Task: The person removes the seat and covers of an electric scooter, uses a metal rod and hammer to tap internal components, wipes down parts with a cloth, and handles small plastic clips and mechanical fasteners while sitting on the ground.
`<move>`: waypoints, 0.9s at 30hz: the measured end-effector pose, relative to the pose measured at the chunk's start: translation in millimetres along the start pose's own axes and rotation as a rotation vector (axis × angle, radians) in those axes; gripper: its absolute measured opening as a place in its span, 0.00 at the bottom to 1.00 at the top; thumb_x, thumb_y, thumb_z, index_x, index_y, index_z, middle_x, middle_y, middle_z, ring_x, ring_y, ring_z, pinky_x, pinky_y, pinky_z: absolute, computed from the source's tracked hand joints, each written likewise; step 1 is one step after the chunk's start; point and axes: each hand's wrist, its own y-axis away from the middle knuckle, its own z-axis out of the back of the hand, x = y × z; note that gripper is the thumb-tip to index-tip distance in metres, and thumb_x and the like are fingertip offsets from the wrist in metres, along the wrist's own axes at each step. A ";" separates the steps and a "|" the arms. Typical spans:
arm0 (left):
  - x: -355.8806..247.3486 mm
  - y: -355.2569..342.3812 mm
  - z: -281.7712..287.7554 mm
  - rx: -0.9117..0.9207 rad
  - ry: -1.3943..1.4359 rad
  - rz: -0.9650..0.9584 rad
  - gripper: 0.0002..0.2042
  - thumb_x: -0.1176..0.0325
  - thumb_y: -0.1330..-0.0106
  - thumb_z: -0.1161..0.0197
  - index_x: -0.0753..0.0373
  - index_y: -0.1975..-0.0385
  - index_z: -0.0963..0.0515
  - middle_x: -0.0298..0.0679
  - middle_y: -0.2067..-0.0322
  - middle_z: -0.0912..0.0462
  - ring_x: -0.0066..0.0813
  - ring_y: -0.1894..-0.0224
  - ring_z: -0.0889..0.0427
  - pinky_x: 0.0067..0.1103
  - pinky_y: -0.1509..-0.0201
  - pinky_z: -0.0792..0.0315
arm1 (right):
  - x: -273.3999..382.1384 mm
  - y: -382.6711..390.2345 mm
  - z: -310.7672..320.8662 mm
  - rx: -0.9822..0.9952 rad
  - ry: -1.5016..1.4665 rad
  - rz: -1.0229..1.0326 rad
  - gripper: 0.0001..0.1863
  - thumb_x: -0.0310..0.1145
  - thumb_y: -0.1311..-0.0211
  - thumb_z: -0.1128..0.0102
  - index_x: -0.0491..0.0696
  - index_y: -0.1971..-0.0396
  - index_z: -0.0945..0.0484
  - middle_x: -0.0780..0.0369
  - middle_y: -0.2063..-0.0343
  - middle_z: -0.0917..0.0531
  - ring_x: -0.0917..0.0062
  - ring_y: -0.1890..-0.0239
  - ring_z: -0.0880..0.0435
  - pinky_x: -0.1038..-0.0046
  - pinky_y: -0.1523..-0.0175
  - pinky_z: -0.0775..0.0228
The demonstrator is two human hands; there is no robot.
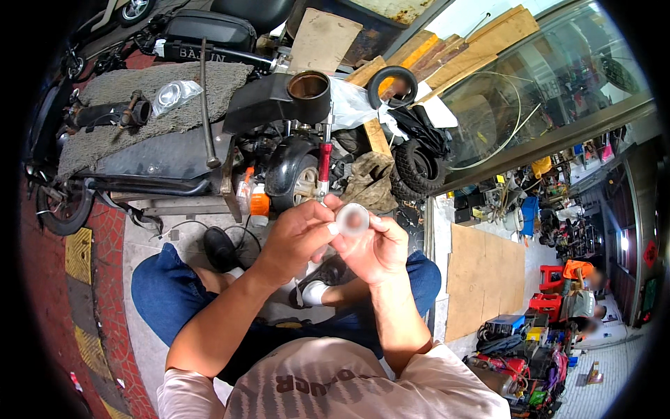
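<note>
I grip a small pale round ring-like part (353, 219) between both hands, its centre blurred. My left hand (293, 244) pinches it from the left with thumb and fingertips, and my right hand (378, 253) holds it from the right. Just beyond stands a red-and-silver strut (324, 160) beside a black small wheel (283, 174), under a black housing (258, 105) with a round rusty opening. Orange-capped bottles (259, 204) stand left of the wheel.
A grey mat (181, 122) carries a long metal bar (211, 140), a tube assembly and a bagged part. Tyres (420, 171) and boards (488, 38) lie right. A cardboard sheet (481, 279) covers floor; people (583, 300) sit among clutter far right. A yellow-striped kerb (82, 258) runs left.
</note>
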 end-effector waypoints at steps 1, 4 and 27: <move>0.2 0.1 0.1 -0.001 0.005 -0.009 0.04 0.73 0.27 0.43 0.62 0.58 0.23 0.36 0.70 0.16 0.13 0.77 0.28 0.13 0.75 0.34 | -0.5 -0.1 0.2 -0.004 0.002 -0.001 0.30 0.39 0.39 0.40 0.34 0.42 0.24 0.48 0.37 0.23 0.64 0.44 0.20 0.67 0.50 0.26; 0.2 0.6 0.9 -0.001 0.012 0.009 0.04 0.73 0.27 0.43 0.62 0.58 0.23 0.35 0.70 0.16 0.13 0.77 0.28 0.13 0.75 0.34 | -1.4 -0.2 -0.2 -0.018 0.012 0.003 0.27 0.39 0.39 0.41 0.35 0.45 0.22 0.48 0.37 0.23 0.64 0.43 0.20 0.67 0.51 0.26; 1.8 -0.6 1.7 -0.054 -0.055 0.026 0.06 0.70 0.27 0.42 0.61 0.56 0.21 0.35 0.66 0.14 0.11 0.76 0.27 0.12 0.74 0.33 | 0.3 4.6 0.5 0.042 0.752 0.345 0.20 0.36 0.34 0.40 0.37 0.49 0.17 0.53 0.40 0.22 0.69 0.40 0.23 0.68 0.38 0.31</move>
